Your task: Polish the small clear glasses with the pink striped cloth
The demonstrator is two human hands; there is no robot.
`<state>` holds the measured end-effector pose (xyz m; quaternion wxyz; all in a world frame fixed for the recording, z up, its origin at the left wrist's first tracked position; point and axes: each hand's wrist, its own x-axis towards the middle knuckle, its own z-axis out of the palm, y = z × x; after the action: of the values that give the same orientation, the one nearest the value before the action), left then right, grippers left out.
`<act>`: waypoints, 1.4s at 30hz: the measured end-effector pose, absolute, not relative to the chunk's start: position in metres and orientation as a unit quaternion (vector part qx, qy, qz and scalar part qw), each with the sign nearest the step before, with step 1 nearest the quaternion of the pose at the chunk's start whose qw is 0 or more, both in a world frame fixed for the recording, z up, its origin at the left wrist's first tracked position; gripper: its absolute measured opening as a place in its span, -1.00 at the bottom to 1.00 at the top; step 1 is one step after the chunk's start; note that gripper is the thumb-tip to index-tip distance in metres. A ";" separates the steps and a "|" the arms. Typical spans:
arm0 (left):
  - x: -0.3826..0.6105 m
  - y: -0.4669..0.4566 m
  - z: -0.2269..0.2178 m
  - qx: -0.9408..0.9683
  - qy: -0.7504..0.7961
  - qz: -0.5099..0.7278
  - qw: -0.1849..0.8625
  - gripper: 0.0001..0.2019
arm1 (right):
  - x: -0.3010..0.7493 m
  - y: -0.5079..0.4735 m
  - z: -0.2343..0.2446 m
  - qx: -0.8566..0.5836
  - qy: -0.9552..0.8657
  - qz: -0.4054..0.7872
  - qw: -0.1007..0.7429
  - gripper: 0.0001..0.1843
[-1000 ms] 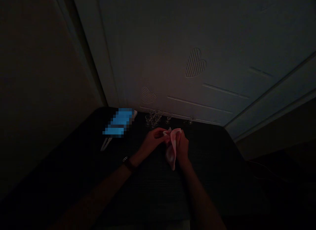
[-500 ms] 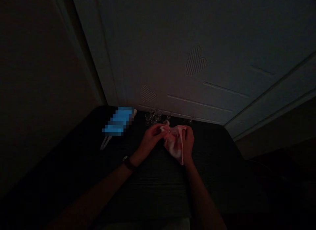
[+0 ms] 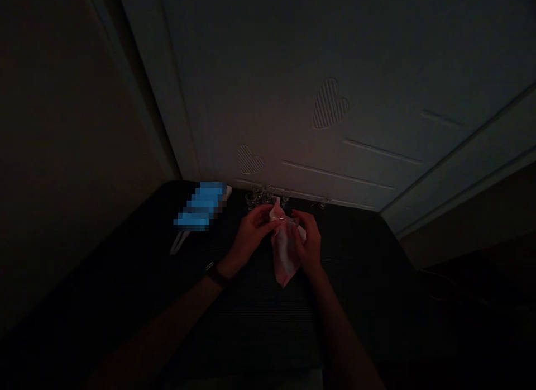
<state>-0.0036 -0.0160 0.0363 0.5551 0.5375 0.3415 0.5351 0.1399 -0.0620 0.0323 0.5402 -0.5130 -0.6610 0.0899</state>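
In the dim head view, my left hand (image 3: 253, 231) pinches the upper left part of a pink and white cloth (image 3: 287, 256) above the dark tabletop. My right hand (image 3: 309, 239) is closed on the cloth's right side, its thumb over the fabric. Between my fingertips a small clear glass (image 3: 292, 220) shows partly, with the cloth around it; its other parts are hidden. The cloth's lower end hangs down to a point. Just behind my hands stand several small clear stemmed glasses (image 3: 266, 195), and another glass (image 3: 322, 203) stands apart to the right.
A phone-like device with a blurred blue screen (image 3: 203, 205) lies at the left on the dark table (image 3: 251, 323), a pale strap (image 3: 180, 242) beside it. A pale panel with raised hearts (image 3: 330, 105) rises along the table's back edge.
My right hand has shifted left and turned, closing in toward my left hand. The cloth, spread wider before, now hangs narrower and lower. The standing glasses and the device have stayed put.
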 end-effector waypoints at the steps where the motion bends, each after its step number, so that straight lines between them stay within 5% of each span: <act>1: -0.004 -0.016 0.036 0.538 0.338 0.536 0.557 -0.58 | 0.140 -0.062 0.032 -0.513 -0.660 0.086 0.542 -0.70; 27: -0.007 -0.011 0.034 0.525 0.336 0.526 0.579 -0.59 | 0.141 -0.061 0.026 -0.550 -0.624 0.136 0.539 -0.84; 35: -0.008 -0.008 0.030 0.523 0.328 0.510 0.599 -0.57 | 0.147 -0.048 0.017 -0.488 -0.511 0.311 0.636 -0.75; 42: -0.009 -0.010 0.032 0.533 0.322 0.500 0.602 -0.58 | 0.146 -0.047 0.013 -0.455 -0.525 0.393 0.603 -0.80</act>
<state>-0.0092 -0.0097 0.0319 0.6018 0.5330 0.3218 0.5001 0.1455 -0.0471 0.0132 0.6027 -0.4549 -0.5249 0.3929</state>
